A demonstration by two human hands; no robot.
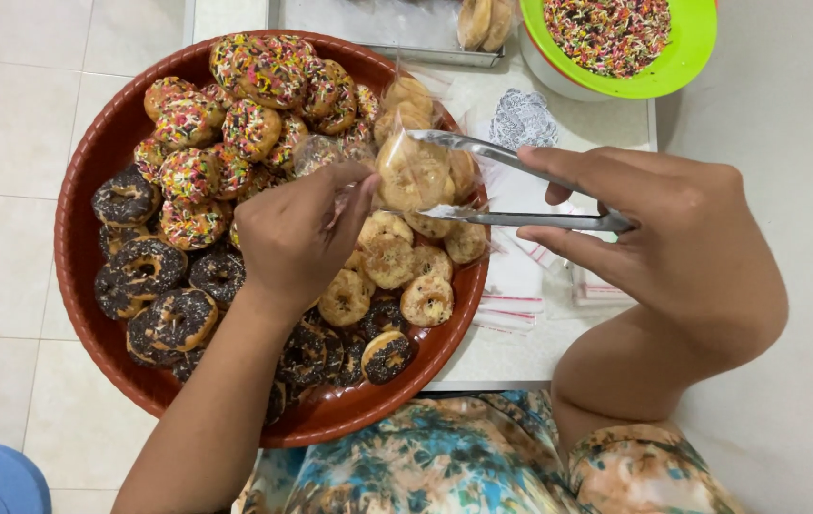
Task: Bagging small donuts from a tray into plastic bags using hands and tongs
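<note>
My right hand (659, 228) grips metal tongs (511, 186) whose tips clamp a plain tan doughnut (413, 171). That doughnut sits inside a clear plastic bag (330, 152), which my left hand (297, 233) pinches open just to its left. Both hover over a big round red tray (83, 276) on my lap. The tray is piled with doughnuts: rainbow-sprinkled ones (254, 86) at the top, chocolate-coated ones (154, 281) at the left and bottom, plain crumbed ones (387, 262) in the middle right.
A green bowl of coloured sprinkles (616, 38) stands on the white table at the upper right. A metal tray (397, 29) with more doughnuts lies behind. Flat clear bags (521, 276) lie on the table under the tongs. Tiled floor to the left.
</note>
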